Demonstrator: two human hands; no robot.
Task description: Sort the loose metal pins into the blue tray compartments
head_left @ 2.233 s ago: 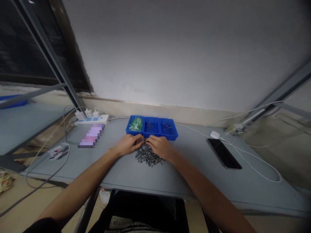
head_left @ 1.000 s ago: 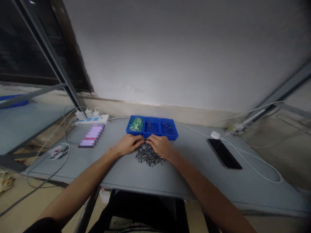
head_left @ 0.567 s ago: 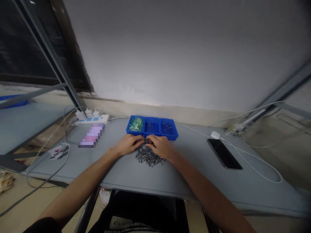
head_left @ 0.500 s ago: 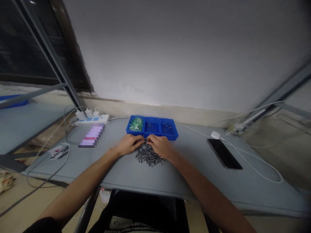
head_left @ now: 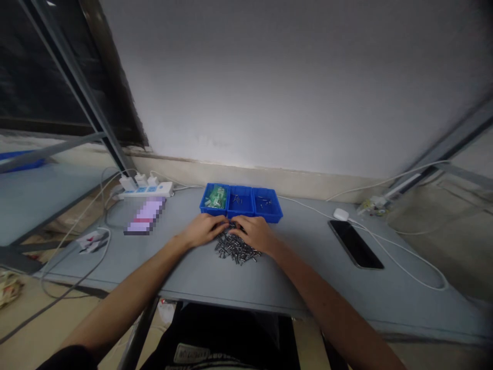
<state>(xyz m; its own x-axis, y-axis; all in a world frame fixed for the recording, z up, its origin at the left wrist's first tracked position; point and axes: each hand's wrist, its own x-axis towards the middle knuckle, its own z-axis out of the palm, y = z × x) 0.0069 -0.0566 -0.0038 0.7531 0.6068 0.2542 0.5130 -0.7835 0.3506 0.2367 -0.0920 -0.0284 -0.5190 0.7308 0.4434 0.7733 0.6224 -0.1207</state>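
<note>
A pile of small grey metal screws [head_left: 235,247] lies on the grey table [head_left: 200,272]. My left hand [head_left: 204,229] and my right hand [head_left: 254,232] rest at the far edge of the pile, fingertips meeting, fingers curled as if pinching among the screws. What the fingers grip is too small to make out. Just behind the hands stands a blue tray [head_left: 252,217] with three compartments: green parts on the left, a few screws in the middle and right ones.
A black phone [head_left: 355,243] with a white charger and cable lies at the right. At the left sit a white power strip [head_left: 147,190], a blurred pink-purple item [head_left: 145,216] and loose cables. A wall rises behind the table.
Both hands stay at the far edge of the screw pile; only the fingertips shift slightly. Nothing else has moved.
</note>
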